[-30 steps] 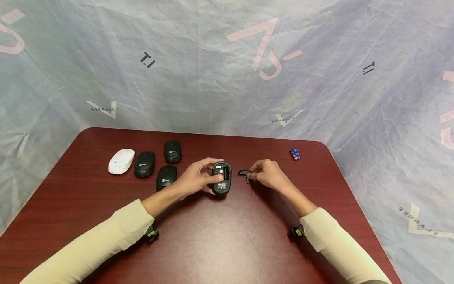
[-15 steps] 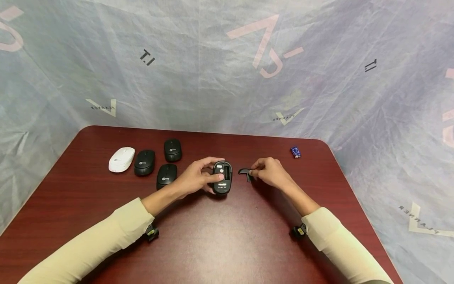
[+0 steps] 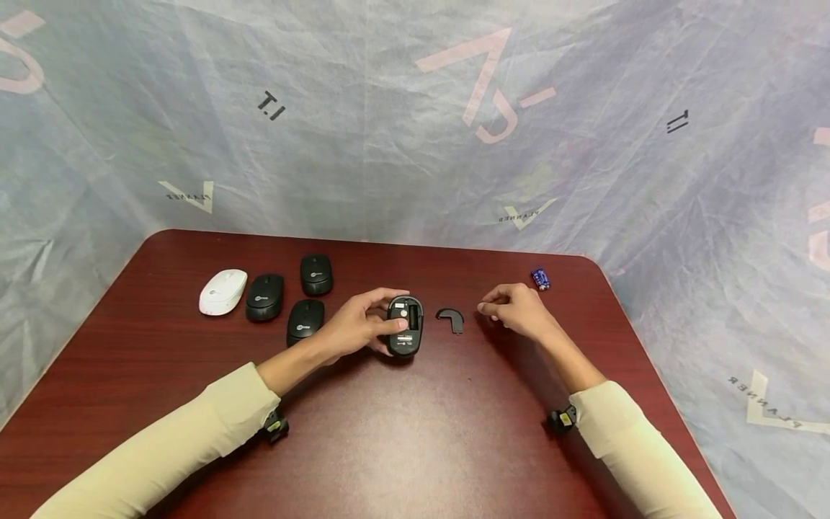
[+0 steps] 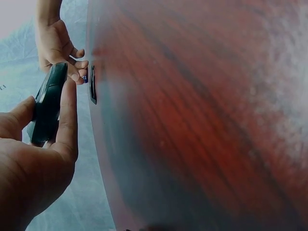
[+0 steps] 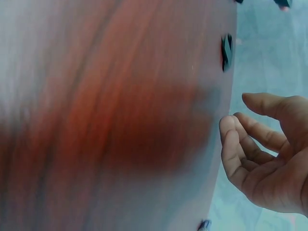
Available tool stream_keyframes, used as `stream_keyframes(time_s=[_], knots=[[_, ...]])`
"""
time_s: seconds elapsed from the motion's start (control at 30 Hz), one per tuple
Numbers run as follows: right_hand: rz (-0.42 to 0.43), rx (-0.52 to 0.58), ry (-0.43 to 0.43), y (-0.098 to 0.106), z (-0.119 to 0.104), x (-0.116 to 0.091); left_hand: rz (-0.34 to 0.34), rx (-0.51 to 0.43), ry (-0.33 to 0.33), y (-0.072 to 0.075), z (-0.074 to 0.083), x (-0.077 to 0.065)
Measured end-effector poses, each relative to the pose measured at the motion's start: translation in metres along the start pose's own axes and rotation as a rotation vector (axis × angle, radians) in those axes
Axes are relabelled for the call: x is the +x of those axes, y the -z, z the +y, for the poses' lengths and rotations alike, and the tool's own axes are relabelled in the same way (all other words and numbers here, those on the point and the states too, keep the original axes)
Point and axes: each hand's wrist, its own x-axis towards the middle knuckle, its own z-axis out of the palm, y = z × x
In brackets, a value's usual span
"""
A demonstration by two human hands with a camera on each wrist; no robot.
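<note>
My left hand (image 3: 361,324) grips a black computer mouse (image 3: 405,344) with its underside up, thumb across the label. The mouse's battery slot is uncovered and looks vacant. In the left wrist view the mouse (image 4: 47,103) appears edge-on between thumb and fingers. A curved black battery cover (image 3: 453,317) lies on the table just right of the mouse. To the right of that cover is my right hand (image 3: 519,311), fingers loosely bent and holding nothing. The right wrist view shows a gap between its thumb and fingers. Beyond this hand lie blue batteries (image 3: 540,279).
On the left of the dark red table (image 3: 363,447) rest a white mouse (image 3: 222,292) and three black mice, one nearest (image 3: 305,321), partly behind my left forearm. A printed grey cloth (image 3: 363,130) hangs behind the table.
My right hand has let go of the battery cover and moved right, towards the batteries. The cover stays on the table. My left hand and its mouse have hardly moved.
</note>
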Motion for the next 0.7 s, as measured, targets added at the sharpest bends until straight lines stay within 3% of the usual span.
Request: stream_keyframes(time_s=[0.4,0.7], knots=[[0.071,0.012,-0.037,0.031,0.036,0.011,-0.002,-0.004,0.009,0.000,0.003,0.000],[0.180,0.036,-0.068,0.052,0.052,0.017,0.001,0.002,0.010,0.000,0.004,-0.002]])
